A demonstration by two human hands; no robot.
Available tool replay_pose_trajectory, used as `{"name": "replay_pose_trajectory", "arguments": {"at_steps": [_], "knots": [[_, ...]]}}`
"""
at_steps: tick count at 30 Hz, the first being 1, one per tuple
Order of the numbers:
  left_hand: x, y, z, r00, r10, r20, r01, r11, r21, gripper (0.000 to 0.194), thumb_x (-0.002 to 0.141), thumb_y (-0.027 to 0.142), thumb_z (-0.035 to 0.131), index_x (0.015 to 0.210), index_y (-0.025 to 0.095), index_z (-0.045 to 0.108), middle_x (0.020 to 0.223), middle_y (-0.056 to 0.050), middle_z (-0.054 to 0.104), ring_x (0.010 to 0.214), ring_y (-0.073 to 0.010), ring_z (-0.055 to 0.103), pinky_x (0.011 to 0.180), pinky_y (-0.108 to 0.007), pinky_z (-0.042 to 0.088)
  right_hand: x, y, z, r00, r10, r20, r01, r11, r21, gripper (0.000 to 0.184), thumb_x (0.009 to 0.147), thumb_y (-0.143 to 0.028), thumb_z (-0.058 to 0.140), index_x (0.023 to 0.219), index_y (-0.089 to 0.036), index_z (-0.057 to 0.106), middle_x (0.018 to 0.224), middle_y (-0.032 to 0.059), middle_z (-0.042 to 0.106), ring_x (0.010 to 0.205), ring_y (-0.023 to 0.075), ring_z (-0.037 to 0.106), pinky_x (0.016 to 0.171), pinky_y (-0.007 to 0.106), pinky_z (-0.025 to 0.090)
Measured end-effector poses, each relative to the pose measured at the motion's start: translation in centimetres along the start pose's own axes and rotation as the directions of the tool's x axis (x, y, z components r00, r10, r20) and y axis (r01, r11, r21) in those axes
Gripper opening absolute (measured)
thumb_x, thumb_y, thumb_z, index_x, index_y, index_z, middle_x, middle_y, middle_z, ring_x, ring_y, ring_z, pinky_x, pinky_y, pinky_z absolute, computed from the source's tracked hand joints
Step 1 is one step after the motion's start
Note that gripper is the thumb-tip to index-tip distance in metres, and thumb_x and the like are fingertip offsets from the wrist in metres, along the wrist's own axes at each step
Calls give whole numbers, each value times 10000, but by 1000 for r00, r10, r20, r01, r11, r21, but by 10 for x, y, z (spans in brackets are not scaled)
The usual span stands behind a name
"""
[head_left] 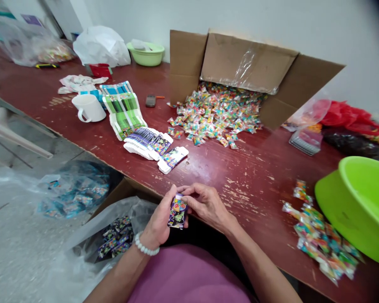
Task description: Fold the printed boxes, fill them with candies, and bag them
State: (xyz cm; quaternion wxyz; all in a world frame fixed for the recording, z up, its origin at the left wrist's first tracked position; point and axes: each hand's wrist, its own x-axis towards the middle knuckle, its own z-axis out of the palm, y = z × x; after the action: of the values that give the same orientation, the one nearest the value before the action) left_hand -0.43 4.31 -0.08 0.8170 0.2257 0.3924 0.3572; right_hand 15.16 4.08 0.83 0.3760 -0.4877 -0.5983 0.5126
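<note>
A small purple printed candy box (177,212) is held upright in front of my body, over the table's near edge. My left hand (161,214) is closed around its left side and back. At its top, the fingers of my right hand (204,204) pinch the flap; the fingertips partly cover it. Just beyond my hands lies one flat, unfolded purple carton (173,159). Beside that, a fanned stack of the same purple cartons (150,142) rests on the red table. Below my left wrist, a clear plastic bag (135,206) contains several filled purple boxes (116,236).
A tipped cardboard box (249,61) spills wrapped candies (214,113) onto the table (240,168). More candies (326,240) lie beside a green basin (366,202) at right. Green cartons (126,110) and a white mug (89,108) stand left. A bag of blue packs (78,189) sits low.
</note>
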Motion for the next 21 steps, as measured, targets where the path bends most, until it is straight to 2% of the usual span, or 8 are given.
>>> {"name": "replay_pose_trajectory", "arguments": {"at_steps": [4,7,10,12,15,18,20,21], "knots": [[1,-2,-2,999,-14,49,12,999,49,647,925,662,385,1237,144,616,667,-38,683,412,-123,594,383,-205,468,3,2,2,994,105,20,-107,980,166,264,899,-430,617,932,-174,672,768,37,713,498,115,606,459,229,492],[1,1,-5,998,-28,55,26,998,50,651,910,669,412,1195,131,643,661,-45,687,405,-119,585,384,-203,459,3,0,1,993,114,39,-120,970,210,281,886,-451,638,896,-172,669,712,24,696,494,120,608,462,236,504],[2,4,-7,999,-47,7,47,999,-5,475,901,550,526,1049,124,679,624,-21,661,411,-129,583,383,-225,476,-3,-1,5,996,17,86,-31,985,169,258,926,-445,590,958,-207,683,960,60,715,644,146,674,567,276,557],[3,4,-8,998,-57,-20,56,996,-62,324,882,434,579,956,134,678,605,5,631,406,-125,572,369,-229,477,-7,2,10,995,-91,46,86,992,96,191,919,-393,618,1004,-232,676,1132,73,677,864,183,695,738,322,578],[3,3,-11,999,-30,-44,26,996,-91,271,860,369,599,1014,159,673,646,23,625,409,-106,554,363,-217,470,-7,6,18,977,-215,-1,215,976,-20,156,877,-311,690,1016,-243,667,1150,62,661,1087,198,629,943,349,507],[-6,7,-27,989,78,-125,-69,995,78,400,873,432,581,1193,198,639,705,12,655,445,-111,564,406,-221,480,8,10,17,980,-194,43,197,978,-68,164,879,-330,679,1011,-235,664,1121,49,656,1015,176,633,900,318,502],[-20,14,-50,965,178,-195,-105,937,334,483,888,506,542,1258,206,622,779,-24,698,536,-150,622,470,-244,504,29,14,8,992,-124,-18,120,979,-166,228,878,-358,658,1062,-225,649,1047,44,662,880,168,634,809,310,509],[-28,18,-64,939,239,-246,-97,873,478,509,889,536,524,1264,207,627,883,-54,724,653,-189,670,534,-267,534,43,17,2,992,-90,-84,69,971,-229,268,877,-366,645,1098,-215,636,1013,45,664,815,166,623,770,313,507]]}}
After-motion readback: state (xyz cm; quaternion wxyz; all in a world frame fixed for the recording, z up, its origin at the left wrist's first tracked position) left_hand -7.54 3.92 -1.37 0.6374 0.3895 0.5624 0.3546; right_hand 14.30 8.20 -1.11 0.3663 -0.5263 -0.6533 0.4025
